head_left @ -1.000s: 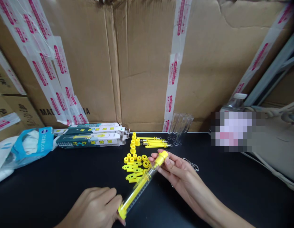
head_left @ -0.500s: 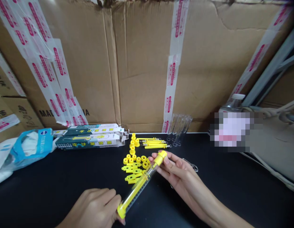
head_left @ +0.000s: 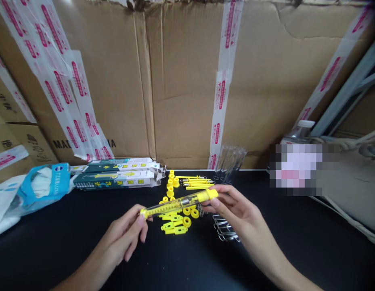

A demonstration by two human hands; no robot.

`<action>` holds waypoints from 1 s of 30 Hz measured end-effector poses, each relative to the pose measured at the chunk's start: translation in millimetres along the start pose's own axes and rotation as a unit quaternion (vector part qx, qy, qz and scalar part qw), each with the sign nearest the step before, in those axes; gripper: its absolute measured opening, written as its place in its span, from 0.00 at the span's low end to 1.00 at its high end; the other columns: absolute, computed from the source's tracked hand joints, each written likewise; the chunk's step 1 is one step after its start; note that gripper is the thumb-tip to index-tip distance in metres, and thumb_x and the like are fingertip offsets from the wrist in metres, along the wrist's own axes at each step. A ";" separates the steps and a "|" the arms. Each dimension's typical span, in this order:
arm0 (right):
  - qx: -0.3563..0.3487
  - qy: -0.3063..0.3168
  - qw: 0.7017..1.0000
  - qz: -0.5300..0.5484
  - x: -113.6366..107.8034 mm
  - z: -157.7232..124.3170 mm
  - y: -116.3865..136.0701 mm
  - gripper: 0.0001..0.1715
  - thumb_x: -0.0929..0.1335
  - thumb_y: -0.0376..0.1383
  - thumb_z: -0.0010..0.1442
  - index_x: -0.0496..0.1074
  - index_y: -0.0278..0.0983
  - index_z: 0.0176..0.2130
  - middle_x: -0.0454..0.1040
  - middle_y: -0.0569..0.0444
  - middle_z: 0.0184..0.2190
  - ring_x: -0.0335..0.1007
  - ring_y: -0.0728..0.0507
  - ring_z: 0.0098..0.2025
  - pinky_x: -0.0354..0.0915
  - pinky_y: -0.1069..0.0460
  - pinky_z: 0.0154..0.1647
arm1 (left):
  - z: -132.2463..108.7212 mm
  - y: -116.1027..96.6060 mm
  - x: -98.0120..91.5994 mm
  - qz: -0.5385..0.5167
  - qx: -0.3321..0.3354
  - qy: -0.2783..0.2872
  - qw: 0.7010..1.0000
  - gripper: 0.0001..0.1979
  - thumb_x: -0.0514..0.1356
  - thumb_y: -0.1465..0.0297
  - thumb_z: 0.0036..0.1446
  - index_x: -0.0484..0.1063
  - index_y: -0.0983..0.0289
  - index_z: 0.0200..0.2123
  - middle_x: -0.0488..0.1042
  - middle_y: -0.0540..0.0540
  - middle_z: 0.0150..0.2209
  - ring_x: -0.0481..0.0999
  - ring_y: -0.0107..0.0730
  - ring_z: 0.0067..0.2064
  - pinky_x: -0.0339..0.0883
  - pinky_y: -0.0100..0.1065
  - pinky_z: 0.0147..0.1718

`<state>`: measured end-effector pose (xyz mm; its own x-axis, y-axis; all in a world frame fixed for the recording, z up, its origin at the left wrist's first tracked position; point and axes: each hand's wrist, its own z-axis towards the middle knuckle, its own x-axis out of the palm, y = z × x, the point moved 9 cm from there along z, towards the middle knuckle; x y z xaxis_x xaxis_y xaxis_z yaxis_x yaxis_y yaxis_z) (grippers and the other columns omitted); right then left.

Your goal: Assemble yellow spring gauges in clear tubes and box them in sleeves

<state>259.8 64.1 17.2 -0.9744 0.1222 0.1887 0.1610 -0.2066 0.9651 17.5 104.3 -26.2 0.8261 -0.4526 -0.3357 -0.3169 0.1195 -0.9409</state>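
Note:
A tubular spring scale (head_left: 175,205), a clear cylinder with yellow ends and a yellow scale inside, is held between my two hands, nearly level and slightly raised at the right. My left hand (head_left: 123,234) pinches its left yellow end. At the other end, the fingers of my right hand (head_left: 238,214) close around the yellow cap. Beneath and behind it lie yellow caps and rings (head_left: 186,221) and flat yellow pieces (head_left: 172,224), partly covered by the tube. Bent metal wire hooks (head_left: 223,229) lie by my right hand, near some small springs (head_left: 200,210).
Farther back are yellow rods with metal ends (head_left: 199,184) and clear tubes (head_left: 232,161). Printed boxes (head_left: 114,180) and a blue-white tissue pack (head_left: 48,186) lie left. A large cardboard box (head_left: 181,81) walls off the back. A bottle (head_left: 302,131), partly pixelated, stands right.
The spring scale has swung from a steep slant to nearly level, and its left end has risen with my left hand. My left hand has turned, showing its fingers. More wire hooks show.

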 end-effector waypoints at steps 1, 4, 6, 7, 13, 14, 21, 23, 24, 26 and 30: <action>-0.013 -0.001 1.000 -0.020 -0.7 -0.3 2.8 0.15 0.76 0.45 0.57 0.74 0.42 0.42 0.82 0.55 0.38 0.79 0.44 0.38 0.73 0.50 0.44 | 2.4 4.6 -2.0 -0.030 -0.014 -0.008 0.999 0.25 0.48 0.45 0.65 0.66 0.61 0.36 0.66 0.45 0.26 0.55 0.18 0.16 0.48 0.20 0.11; -0.029 0.002 0.999 -0.045 -0.1 -1.9 5.6 0.15 0.75 0.45 0.58 0.75 0.43 0.43 0.81 0.55 0.37 0.78 0.45 0.36 0.74 0.50 0.42 | 7.3 13.0 -7.5 -0.080 -0.026 -0.045 0.995 0.27 0.55 0.41 0.58 0.67 0.61 0.39 0.64 0.44 0.25 0.57 0.20 0.18 0.52 0.18 0.10; -0.023 0.007 0.999 -0.042 0.9 -2.6 3.9 0.15 0.76 0.45 0.57 0.76 0.43 0.43 0.81 0.54 0.38 0.78 0.44 0.38 0.74 0.50 0.43 | 9.1 14.1 -11.4 -0.092 -0.013 -0.070 0.993 0.29 0.59 0.41 0.55 0.68 0.62 0.41 0.65 0.45 0.25 0.61 0.24 0.21 0.55 0.18 0.09; -0.018 0.007 0.999 -0.036 1.2 -2.7 2.8 0.16 0.76 0.44 0.57 0.77 0.43 0.44 0.81 0.54 0.39 0.78 0.43 0.39 0.75 0.49 0.43 | 9.5 13.8 -13.6 -0.093 -0.004 -0.081 0.992 0.29 0.60 0.42 0.54 0.69 0.62 0.43 0.66 0.46 0.25 0.63 0.26 0.23 0.57 0.19 0.10; 0.006 0.019 1.000 -0.024 3.1 -1.4 -1.0 0.17 0.78 0.42 0.55 0.79 0.43 0.44 0.82 0.51 0.46 0.78 0.40 0.47 0.73 0.48 0.50 | 7.4 8.7 -25.7 -0.067 0.023 -0.117 0.991 0.25 0.64 0.50 0.56 0.71 0.62 0.50 0.77 0.58 0.39 0.74 0.39 0.39 0.64 0.22 0.16; 0.011 0.020 0.999 -0.027 3.2 -1.1 -1.7 0.16 0.77 0.42 0.55 0.80 0.43 0.44 0.81 0.51 0.46 0.77 0.40 0.48 0.73 0.48 0.51 | 6.8 8.2 -26.6 -0.062 0.023 -0.118 0.991 0.24 0.64 0.52 0.57 0.71 0.61 0.50 0.78 0.59 0.42 0.75 0.39 0.40 0.64 0.23 0.17; 0.027 0.013 0.999 -0.041 1.8 0.2 -6.2 0.17 0.78 0.44 0.53 0.81 0.43 0.42 0.82 0.51 0.45 0.77 0.38 0.48 0.73 0.48 0.48 | 7.4 8.0 -26.0 -0.069 0.017 -0.120 0.990 0.22 0.65 0.53 0.55 0.73 0.61 0.48 0.78 0.60 0.43 0.77 0.45 0.44 0.63 0.24 0.17; 0.026 0.017 0.998 -0.048 1.4 0.3 -7.1 0.16 0.77 0.44 0.54 0.81 0.44 0.43 0.82 0.51 0.44 0.77 0.39 0.48 0.73 0.49 0.48 | 7.5 5.9 -25.9 -0.069 0.016 -0.120 0.990 0.22 0.65 0.53 0.55 0.73 0.61 0.48 0.78 0.60 0.43 0.77 0.48 0.47 0.63 0.24 0.17; 0.025 0.019 0.998 -0.054 1.3 0.2 -7.6 0.16 0.77 0.44 0.54 0.81 0.44 0.43 0.82 0.51 0.44 0.77 0.40 0.48 0.73 0.49 0.48 | 7.3 4.3 -26.1 -0.068 0.018 -0.121 0.990 0.22 0.65 0.53 0.55 0.72 0.61 0.47 0.78 0.60 0.42 0.76 0.48 0.47 0.63 0.24 0.17; 0.023 0.023 0.997 -0.068 1.1 0.0 -8.3 0.15 0.77 0.44 0.54 0.81 0.43 0.42 0.82 0.51 0.44 0.78 0.40 0.47 0.73 0.50 0.47 | 6.7 0.7 -26.6 -0.058 0.022 -0.121 0.991 0.23 0.63 0.52 0.57 0.72 0.62 0.48 0.78 0.60 0.41 0.76 0.46 0.45 0.63 0.25 0.17; 0.016 0.025 0.995 -0.096 1.5 -1.5 -8.9 0.15 0.77 0.45 0.53 0.80 0.42 0.40 0.82 0.51 0.42 0.79 0.40 0.45 0.74 0.50 0.46 | 5.2 -3.1 -27.0 -0.037 0.025 -0.120 0.992 0.22 0.61 0.52 0.59 0.72 0.63 0.47 0.76 0.59 0.39 0.76 0.44 0.42 0.64 0.26 0.20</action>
<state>256.7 64.6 8.6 -0.9942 0.1071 -0.0073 -0.0237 -0.1527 0.9880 -1.4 120.7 -14.4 0.9355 -0.2389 -0.2603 -0.2321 0.1401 -0.9625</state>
